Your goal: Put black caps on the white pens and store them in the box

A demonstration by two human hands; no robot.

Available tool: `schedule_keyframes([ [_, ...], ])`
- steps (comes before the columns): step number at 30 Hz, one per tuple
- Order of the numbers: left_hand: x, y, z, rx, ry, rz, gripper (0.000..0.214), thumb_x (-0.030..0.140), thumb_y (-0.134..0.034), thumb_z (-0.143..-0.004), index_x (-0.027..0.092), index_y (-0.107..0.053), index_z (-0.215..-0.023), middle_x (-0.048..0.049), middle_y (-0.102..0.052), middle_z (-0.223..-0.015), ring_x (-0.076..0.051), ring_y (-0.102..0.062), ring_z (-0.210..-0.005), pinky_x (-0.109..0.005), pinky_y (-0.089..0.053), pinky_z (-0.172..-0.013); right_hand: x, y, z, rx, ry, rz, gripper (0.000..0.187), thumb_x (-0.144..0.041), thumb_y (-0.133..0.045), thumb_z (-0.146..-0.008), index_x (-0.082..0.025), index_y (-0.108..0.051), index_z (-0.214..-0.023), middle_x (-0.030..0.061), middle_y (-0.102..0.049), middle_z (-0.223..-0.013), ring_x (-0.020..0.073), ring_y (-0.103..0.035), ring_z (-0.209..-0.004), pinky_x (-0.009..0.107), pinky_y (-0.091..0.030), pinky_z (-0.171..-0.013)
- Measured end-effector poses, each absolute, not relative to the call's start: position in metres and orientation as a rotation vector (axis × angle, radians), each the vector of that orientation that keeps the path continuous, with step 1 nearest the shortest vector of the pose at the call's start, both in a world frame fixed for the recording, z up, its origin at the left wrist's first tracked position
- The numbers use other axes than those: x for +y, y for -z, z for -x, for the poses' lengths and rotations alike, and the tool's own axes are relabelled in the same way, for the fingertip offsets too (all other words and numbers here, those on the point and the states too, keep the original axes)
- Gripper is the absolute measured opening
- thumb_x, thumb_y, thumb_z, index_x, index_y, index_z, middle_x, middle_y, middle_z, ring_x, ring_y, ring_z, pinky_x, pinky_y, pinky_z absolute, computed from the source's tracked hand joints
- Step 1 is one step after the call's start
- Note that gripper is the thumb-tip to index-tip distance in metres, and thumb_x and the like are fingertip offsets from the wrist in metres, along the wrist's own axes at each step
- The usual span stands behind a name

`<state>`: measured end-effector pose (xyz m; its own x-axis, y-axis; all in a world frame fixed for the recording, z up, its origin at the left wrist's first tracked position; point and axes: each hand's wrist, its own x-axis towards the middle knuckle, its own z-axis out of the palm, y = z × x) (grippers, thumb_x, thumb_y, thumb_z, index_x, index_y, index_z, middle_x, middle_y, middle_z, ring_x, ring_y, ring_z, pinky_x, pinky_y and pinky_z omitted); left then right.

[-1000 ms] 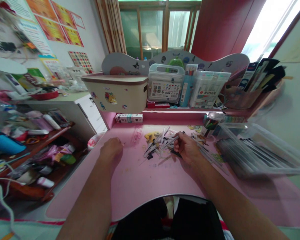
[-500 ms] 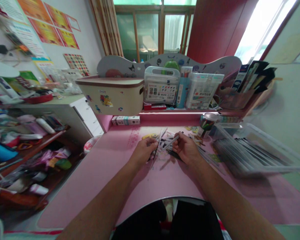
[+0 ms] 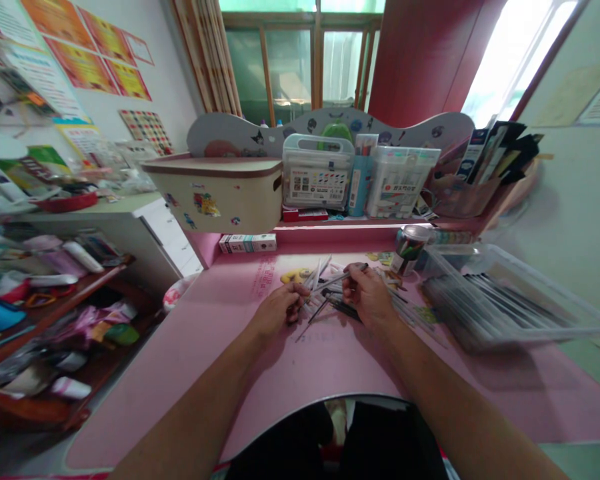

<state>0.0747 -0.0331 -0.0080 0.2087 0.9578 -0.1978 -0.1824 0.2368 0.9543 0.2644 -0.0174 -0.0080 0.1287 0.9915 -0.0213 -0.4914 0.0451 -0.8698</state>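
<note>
A loose pile of pens [image 3: 330, 293] lies on the pink desk [image 3: 300, 360] in front of me. My left hand [image 3: 275, 311] rests at the pile's left edge, fingers curled and pinching a thin pen. My right hand [image 3: 367, 297] sits at the pile's right side, closed round several pens that stick out to the upper left. The two hands are close together over the pile.
A clear plastic tray [image 3: 510, 300] of pens lies to the right, a round tin [image 3: 409, 248] behind the pile. A cream storage box [image 3: 220, 193] and marker cases [image 3: 317, 172] stand on the back shelf. A cluttered wooden shelf [image 3: 50, 300] is at the left.
My left hand moved right from the bare desk to the pen pile and pinched a pen. My right hand kept its pens and barely shifted.
</note>
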Motion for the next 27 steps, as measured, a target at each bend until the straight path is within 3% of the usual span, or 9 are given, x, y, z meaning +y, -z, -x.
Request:
schedule_keyframes([
  [4, -0.0309, 0.0114, -0.0734, 0.958, -0.969, -1.046, 0.025, 0.025, -0.066, -0.076, 0.015, -0.061, -0.099, 0.001, -0.059, -0.074, -0.005, -0.047, -0.053, -0.018, -0.037, -0.051, -0.0202, 0.0066, -0.2639, -0.783, -1.285, 0.857, 0.029, -0.04, -0.078, -0.073, -0.019, -0.057, -0.075, -0.0028, -0.059, -0.059, 0.0075, -0.048, -0.046, 0.017, -0.04, -0.039],
  [10, -0.0339, 0.0094, -0.0741, 0.884, -0.936, -1.095, 0.042, 0.027, -0.071, -0.077, 0.019, -0.057, -0.115, 0.0006, -0.061, -0.082, -0.008, -0.053, -0.06, -0.023, -0.046, -0.054, -0.0198, 0.0081, -0.2663, -0.881, -1.297, 0.883, 0.031, -0.043, -0.078, -0.074, -0.02, -0.058, -0.078, -0.0019, -0.062, -0.063, 0.0078, -0.051, -0.047, 0.018, -0.04, -0.041],
  [15, -0.0354, 0.0065, -0.0728, 0.897, -0.923, -1.144, 0.041, 0.018, -0.067, -0.076, 0.018, -0.056, -0.115, -0.0023, -0.064, -0.087, -0.011, -0.059, -0.067, -0.026, -0.052, -0.06, -0.0206, 0.0072, -0.2666, -0.902, -1.286, 0.907, 0.03, -0.043, -0.077, -0.075, -0.02, -0.058, -0.077, -0.0028, -0.062, -0.063, 0.0071, -0.05, -0.047, 0.018, -0.041, -0.042],
  [27, -0.0354, 0.005, -0.0715, 0.964, -0.924, -1.211, 0.042, 0.024, -0.071, -0.074, 0.022, -0.055, -0.113, -0.0072, -0.07, -0.102, -0.017, -0.066, -0.081, -0.03, -0.056, -0.065, -0.0187, 0.0098, -0.2694, -0.915, -1.296, 0.888, 0.029, -0.042, -0.076, -0.076, -0.021, -0.058, -0.079, -0.0034, -0.062, -0.062, 0.0077, -0.05, -0.047, 0.019, -0.041, -0.043],
])
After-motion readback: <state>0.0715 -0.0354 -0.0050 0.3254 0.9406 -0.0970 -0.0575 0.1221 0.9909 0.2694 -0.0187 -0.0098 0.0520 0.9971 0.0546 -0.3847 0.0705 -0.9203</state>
